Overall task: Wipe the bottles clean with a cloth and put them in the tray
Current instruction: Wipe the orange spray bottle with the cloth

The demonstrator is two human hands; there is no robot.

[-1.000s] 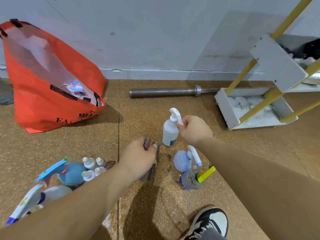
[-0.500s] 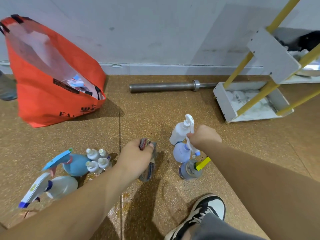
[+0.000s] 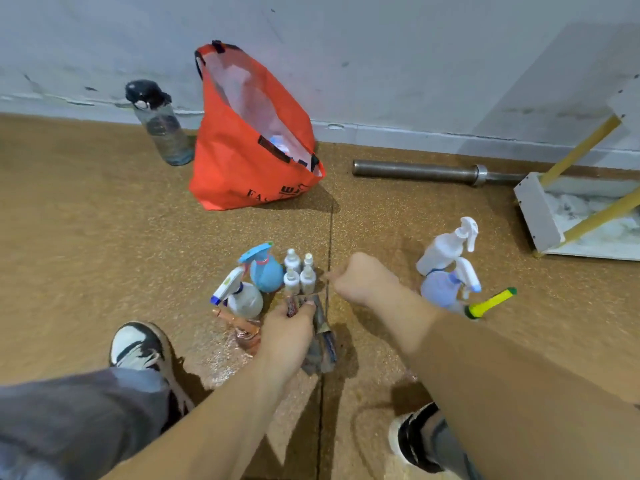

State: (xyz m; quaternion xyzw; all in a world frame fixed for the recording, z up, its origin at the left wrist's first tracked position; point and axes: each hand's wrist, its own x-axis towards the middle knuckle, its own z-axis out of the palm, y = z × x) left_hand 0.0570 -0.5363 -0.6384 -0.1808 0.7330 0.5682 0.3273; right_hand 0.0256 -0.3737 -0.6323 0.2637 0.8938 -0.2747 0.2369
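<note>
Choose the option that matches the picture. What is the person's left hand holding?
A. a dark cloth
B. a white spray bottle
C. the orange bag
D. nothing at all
A: the left hand has its fingers closed around a dark cloth that hangs down to the floor, just in front of the cluster of small bottles.

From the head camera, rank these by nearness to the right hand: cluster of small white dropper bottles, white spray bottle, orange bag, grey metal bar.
1. Small white dropper bottles, just beyond the right hand fingers.
2. White spray bottle, to its right.
3. Orange bag, far left by the wall.
4. Grey metal bar, far right; too close to the bag to rank.
</note>
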